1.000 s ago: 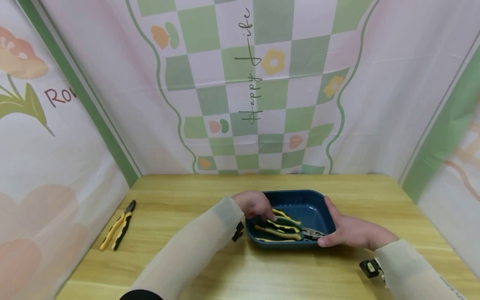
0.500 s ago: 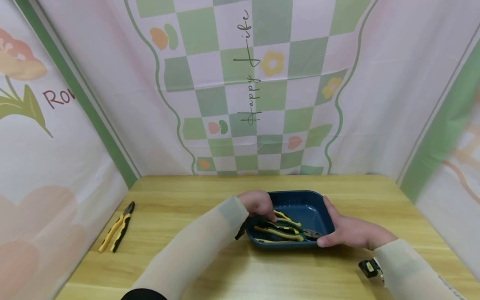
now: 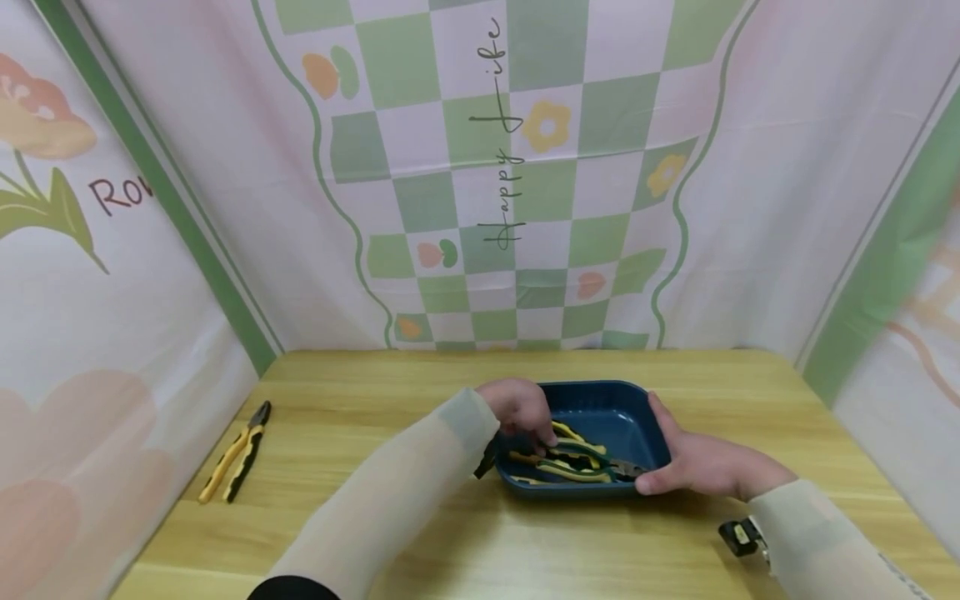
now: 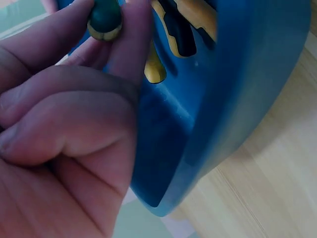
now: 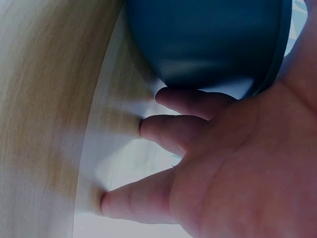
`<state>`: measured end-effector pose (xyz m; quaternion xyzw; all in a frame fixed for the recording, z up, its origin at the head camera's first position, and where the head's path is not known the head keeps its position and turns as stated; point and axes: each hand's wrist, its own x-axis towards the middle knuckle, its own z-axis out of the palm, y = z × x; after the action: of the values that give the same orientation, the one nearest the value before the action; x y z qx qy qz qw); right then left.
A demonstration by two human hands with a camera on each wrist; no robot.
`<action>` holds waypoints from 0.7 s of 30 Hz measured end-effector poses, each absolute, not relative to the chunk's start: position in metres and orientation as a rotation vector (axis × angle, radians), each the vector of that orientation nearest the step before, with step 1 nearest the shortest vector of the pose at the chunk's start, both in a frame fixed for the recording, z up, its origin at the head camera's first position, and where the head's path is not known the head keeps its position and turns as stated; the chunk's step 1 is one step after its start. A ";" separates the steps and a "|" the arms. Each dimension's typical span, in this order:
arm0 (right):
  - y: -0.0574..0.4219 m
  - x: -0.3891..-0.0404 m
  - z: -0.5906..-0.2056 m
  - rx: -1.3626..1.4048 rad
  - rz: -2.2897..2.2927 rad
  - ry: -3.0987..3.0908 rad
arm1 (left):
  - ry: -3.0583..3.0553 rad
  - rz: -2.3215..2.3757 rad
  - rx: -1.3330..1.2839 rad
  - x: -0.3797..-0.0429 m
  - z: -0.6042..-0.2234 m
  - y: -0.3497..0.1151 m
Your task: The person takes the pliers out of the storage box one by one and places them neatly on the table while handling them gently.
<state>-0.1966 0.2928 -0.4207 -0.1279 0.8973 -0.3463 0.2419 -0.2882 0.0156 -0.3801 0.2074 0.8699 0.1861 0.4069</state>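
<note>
In the head view a dark blue rectangular box (image 3: 551,492) holds several pliers with yellow, green and black handles. My left hand (image 3: 519,408) reaches in over its left side. Thumb and fingers pinch a handle end of green-and-yellow pliers (image 3: 576,474), whose metal head points right toward the box's front right corner. Up close in the left wrist view, that rounded handle end (image 4: 105,22) sits between the fingertips. My right hand (image 3: 701,462) braces the box's right side, thumb at the front corner. Its other fingers (image 5: 143,196) extend straight down to the tabletop in the right wrist view.
Another pair of pliers (image 3: 238,454), yellow and black, lies with handles apart on the wooden table (image 3: 360,400) at the left. Beside the held handle, other pliers' handles (image 4: 178,34) lie in the box. A patterned curtain (image 3: 420,208) stands behind the table.
My left hand has shifted slightly right inside the box, and the green-and-yellow pliers have slid a little with it. The right hand stays at the box's side.
</note>
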 end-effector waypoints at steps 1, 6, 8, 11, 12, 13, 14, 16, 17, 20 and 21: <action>0.293 -0.197 -0.421 -0.351 -0.946 2.455 | 2.180 0.473 0.531 -0.289 -0.380 0.016; 0.293 -0.196 -0.422 -0.346 -0.954 2.454 | 2.143 0.466 0.575 -0.291 -0.379 0.015; 0.293 -0.196 -0.422 -0.343 -0.954 2.454 | 2.129 0.466 0.585 -0.291 -0.379 0.015; 0.293 -0.196 -0.422 -0.343 -0.950 2.455 | 2.113 0.488 0.583 -0.291 -0.379 0.014; 0.293 -0.196 -0.422 -0.343 -0.951 2.454 | 2.107 0.503 0.576 -0.291 -0.378 0.013; 0.293 -0.196 -0.422 -0.343 -0.952 2.452 | 2.100 0.521 0.565 -0.291 -0.378 0.013; 0.293 -0.196 -0.422 -0.341 -0.953 2.451 | 2.092 0.544 0.556 -0.290 -0.378 0.012; 0.293 -0.196 -0.422 -0.339 -0.957 2.450 | 2.071 0.601 0.531 -0.290 -0.379 0.010; 0.293 -0.197 -0.421 -0.339 -0.961 2.448 | 2.063 0.638 0.513 -0.290 -0.380 0.008; 0.293 -0.197 -0.421 -0.352 -0.954 2.455 | 2.042 0.754 0.468 -0.289 -0.383 0.003; 0.293 -0.197 -0.421 -0.358 -0.951 2.460 | 2.038 0.788 0.457 -0.289 -0.384 0.002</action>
<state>-0.1969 0.2931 -0.4212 -0.1307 0.8977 -0.3470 0.2380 -0.2889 0.0017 -0.3843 0.1839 0.8203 0.3170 0.4391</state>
